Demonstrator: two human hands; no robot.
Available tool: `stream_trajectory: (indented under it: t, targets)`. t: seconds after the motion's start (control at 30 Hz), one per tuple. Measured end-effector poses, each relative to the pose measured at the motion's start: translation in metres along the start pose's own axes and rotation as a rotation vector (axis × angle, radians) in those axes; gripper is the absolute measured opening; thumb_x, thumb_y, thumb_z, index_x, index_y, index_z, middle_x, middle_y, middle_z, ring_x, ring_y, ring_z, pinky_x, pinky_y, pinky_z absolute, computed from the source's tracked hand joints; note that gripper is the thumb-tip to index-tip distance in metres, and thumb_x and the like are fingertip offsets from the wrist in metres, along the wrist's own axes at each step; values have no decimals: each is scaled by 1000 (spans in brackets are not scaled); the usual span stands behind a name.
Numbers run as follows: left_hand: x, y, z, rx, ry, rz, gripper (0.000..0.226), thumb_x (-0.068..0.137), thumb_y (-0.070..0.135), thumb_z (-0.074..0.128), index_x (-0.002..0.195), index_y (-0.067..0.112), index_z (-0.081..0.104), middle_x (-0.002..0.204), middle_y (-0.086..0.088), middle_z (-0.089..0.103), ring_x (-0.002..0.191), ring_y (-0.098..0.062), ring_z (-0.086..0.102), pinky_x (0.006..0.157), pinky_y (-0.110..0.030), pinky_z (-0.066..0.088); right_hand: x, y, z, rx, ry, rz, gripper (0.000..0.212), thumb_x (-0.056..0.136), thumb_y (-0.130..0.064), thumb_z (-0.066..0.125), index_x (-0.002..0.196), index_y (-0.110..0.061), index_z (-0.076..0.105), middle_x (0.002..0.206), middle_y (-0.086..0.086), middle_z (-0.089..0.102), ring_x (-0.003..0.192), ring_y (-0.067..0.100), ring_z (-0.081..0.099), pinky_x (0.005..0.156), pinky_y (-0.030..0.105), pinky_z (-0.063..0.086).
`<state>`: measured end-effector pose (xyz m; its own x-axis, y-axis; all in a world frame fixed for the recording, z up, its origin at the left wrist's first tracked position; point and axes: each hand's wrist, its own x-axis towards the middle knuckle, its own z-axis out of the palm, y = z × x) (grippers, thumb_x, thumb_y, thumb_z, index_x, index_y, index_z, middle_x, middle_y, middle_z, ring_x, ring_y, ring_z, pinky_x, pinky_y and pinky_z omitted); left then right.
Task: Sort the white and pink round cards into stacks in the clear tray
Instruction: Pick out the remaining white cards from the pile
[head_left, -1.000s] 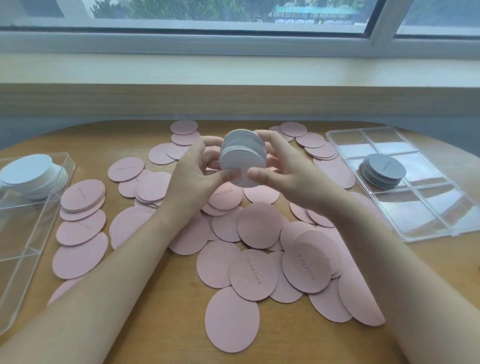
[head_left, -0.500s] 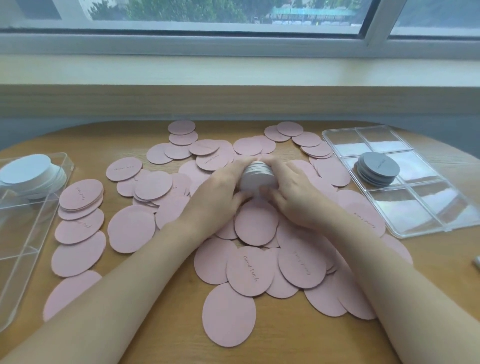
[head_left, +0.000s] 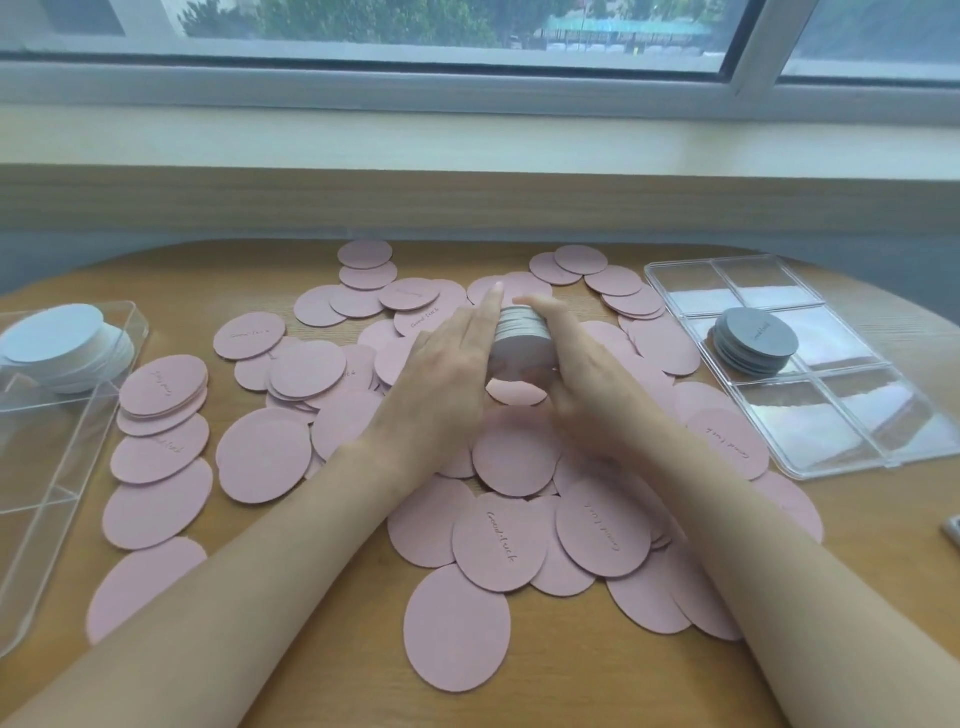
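From the head view, the left hand (head_left: 447, 374) and right hand (head_left: 582, 374) press flat against opposite sides of a stack of cards (head_left: 521, 340) standing on edge on the pink cards (head_left: 514, 452) mid-counter (head_left: 332, 670), fingers straight and together, squeezing rather than curling round it. That looks like squaring the edges, so the stack goes neatly into the clear tray (head_left: 883, 457) at right, where a grey pile (head_left: 753, 340) already sits. The stack's broad faces point toward and away from the person, its long axis running the same way.
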<state>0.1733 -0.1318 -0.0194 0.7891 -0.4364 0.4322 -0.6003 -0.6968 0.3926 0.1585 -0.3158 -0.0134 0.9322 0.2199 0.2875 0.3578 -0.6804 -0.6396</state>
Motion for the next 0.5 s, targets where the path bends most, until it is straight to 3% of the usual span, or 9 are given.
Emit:
stream_trajectory:
  t: [0.1,0.17,0.23,0.33,0.43,0.5]
  targets:
    - [-2,2,0,34,-47,-39,69,99,8,51,161,6,22,135,-11,45,92,-25,44,89,-34,36,-1,4,2,1,-42,-22,62,94,-8,61,147,-22,32,138,-2,48,114,8,48,97,17,39]
    - [-4,0,4,90,-67,-48,72,98,7,56,160,3,20,138,-14,46,95,-32,50,88,-37,37,-1,6,4,-13,-101,-8,62,93,-7,61,146,-20,31,142,0,45,119,12,47,102,24,38]
    - [-3,-2,8,137,-60,-15,73,97,10,59,159,0,21,133,-15,52,105,-35,56,90,-41,41,0,5,5,-9,-112,-2,61,92,-5,60,145,-18,32,139,1,44,117,13,47,99,23,37]
    - [-2,-2,9,115,-56,-1,75,92,0,58,159,-1,24,128,-15,55,103,-34,56,90,-38,39,1,5,5,-5,-78,-18,61,90,-1,62,143,-15,36,135,4,49,112,9,47,98,24,39]
    - [-1,-1,2,-30,-30,-18,69,93,3,61,156,2,34,127,-14,59,105,-34,57,92,-38,42,-1,3,1,2,-17,-5,61,89,1,62,144,-13,40,131,4,54,104,2,45,87,6,35]
    - [2,1,-5,-216,23,-62,63,95,11,61,154,8,41,120,-9,64,101,-23,57,90,-31,45,-1,-2,-6,65,30,15,60,90,2,62,144,-16,41,120,1,58,94,2,49,81,5,38]
